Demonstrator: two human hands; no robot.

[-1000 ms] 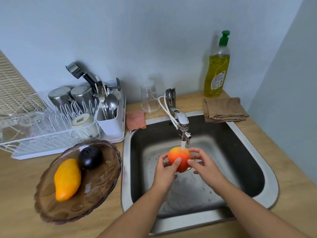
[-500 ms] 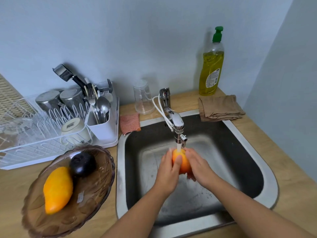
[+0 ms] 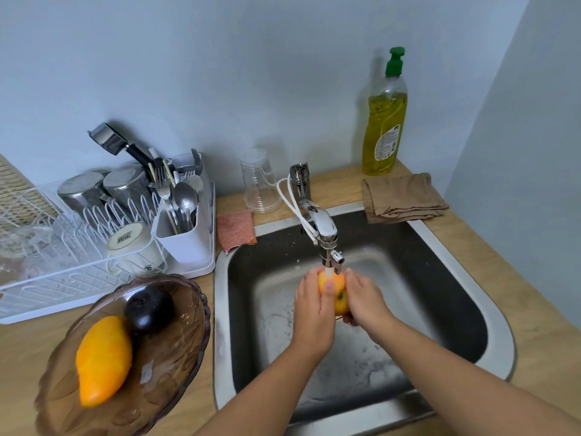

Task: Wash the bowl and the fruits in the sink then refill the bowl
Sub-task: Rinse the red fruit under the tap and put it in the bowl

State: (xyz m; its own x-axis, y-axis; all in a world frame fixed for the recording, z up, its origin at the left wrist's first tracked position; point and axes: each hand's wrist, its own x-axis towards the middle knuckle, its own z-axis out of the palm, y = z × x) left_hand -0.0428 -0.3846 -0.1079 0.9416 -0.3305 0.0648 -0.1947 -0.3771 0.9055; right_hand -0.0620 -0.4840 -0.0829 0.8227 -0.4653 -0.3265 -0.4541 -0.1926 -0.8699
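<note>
Water runs from the chrome tap (image 3: 317, 221) onto an orange-yellow fruit (image 3: 335, 291), which the left hand (image 3: 312, 309) and right hand (image 3: 366, 302) clasp between them over the steel sink (image 3: 490, 313). On the wooden counter (image 3: 540, 335) to the left, touching nothing in the sink, sits a brown glass bowl (image 3: 176, 347) holding a yellow mango (image 3: 102, 360) and a dark plum (image 3: 149, 309). Behind it stands a white dish rack (image 3: 188, 247); a dish-soap bottle (image 3: 385, 121) and folded cloth (image 3: 402, 198) sit against the pale blue wall (image 3: 220, 73).
</note>
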